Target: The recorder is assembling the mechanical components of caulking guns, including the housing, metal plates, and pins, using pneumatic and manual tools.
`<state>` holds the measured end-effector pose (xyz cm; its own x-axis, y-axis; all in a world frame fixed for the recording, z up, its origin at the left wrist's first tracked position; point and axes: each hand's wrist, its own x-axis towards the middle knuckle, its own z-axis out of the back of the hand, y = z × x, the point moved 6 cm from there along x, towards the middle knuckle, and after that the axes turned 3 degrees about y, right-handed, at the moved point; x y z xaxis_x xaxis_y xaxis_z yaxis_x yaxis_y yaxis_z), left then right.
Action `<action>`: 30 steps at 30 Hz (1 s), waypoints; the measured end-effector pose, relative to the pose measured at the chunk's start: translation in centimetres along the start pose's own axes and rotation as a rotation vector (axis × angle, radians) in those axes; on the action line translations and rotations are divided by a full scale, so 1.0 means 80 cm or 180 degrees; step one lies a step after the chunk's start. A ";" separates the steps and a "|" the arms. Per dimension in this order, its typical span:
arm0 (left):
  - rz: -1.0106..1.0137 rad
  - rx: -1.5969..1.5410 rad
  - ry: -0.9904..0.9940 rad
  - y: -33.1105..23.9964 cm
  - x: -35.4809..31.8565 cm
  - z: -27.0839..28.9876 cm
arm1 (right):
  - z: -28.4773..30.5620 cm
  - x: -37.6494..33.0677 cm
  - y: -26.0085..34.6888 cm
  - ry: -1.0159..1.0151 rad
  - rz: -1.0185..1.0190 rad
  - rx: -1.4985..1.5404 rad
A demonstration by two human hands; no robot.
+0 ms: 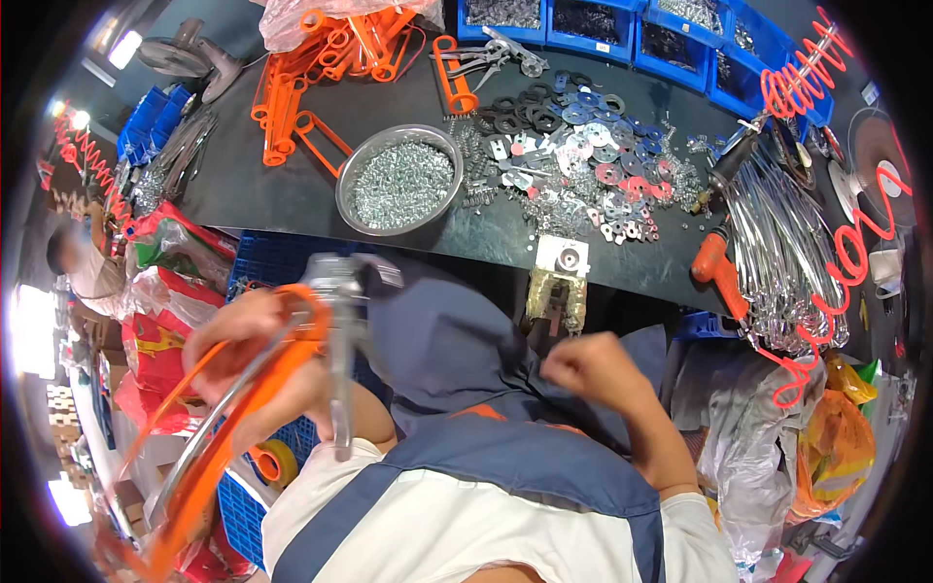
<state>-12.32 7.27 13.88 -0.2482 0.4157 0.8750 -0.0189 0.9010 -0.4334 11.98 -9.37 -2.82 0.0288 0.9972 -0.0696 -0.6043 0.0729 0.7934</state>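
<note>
My left hand (267, 374), at the left, has its fingers closed round a long orange loop-shaped handle (219, 442). A metal rod runs along this handle, and a grey metal head (335, 330) sits beside its upper end. Motion blurs the held piece in part. In front of my lap, my right hand (604, 374) is curled closed; whatever may be inside its fingers is hidden. The thing nearest to it is a small fixture (559, 277) with a white top at the bench's edge.
On the dark bench (292, 204) stand a metal bowl (400, 180) of small metal parts, orange handles (340, 49), loose washers (607, 165) and blue bins (588, 34). An orange-gripped power driver (719, 267) lies by metal rods (787, 253). Red coiled hoses (850, 262) hang right. A person (92, 257) is far left.
</note>
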 end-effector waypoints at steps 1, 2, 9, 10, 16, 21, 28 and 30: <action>0.0670 -0.1115 -0.0236 0.011 -0.025 -0.016 | 0.038 0.006 0.014 -0.1107 -0.0043 0.0143; 0.1326 -0.2217 -0.0484 0.021 -0.056 -0.036 | 0.069 0.015 0.021 -0.2071 0.0232 -0.0233; 0.3409 -0.3627 0.3198 -0.007 -0.230 -0.155 | 0.080 0.082 -0.060 -0.1714 -0.0326 -0.0739; 0.4071 -0.4252 0.2873 0.001 -0.261 -0.162 | 0.075 0.086 -0.073 -0.1697 -0.0291 -0.0731; 0.2378 -0.2670 0.3036 0.024 -0.285 -0.185 | 0.130 0.041 -0.047 -0.2932 0.0185 0.1209; 0.2118 -0.2534 0.3056 0.023 -0.274 -0.187 | 0.153 0.002 0.080 -0.2857 0.1835 0.0557; 0.2106 -0.2376 0.2925 0.025 -0.287 -0.185 | 0.152 0.019 0.130 -0.2409 0.2753 -0.1266; 0.2206 -0.2295 0.3130 0.032 -0.286 -0.184 | 0.152 0.023 0.130 -0.2335 0.2719 -0.1453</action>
<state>7.62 1.86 -4.10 0.7746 0.4416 0.4527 0.3960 0.2194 -0.8917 15.43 -6.51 12.68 -0.1614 0.5053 0.8477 -0.8695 -0.4791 0.1201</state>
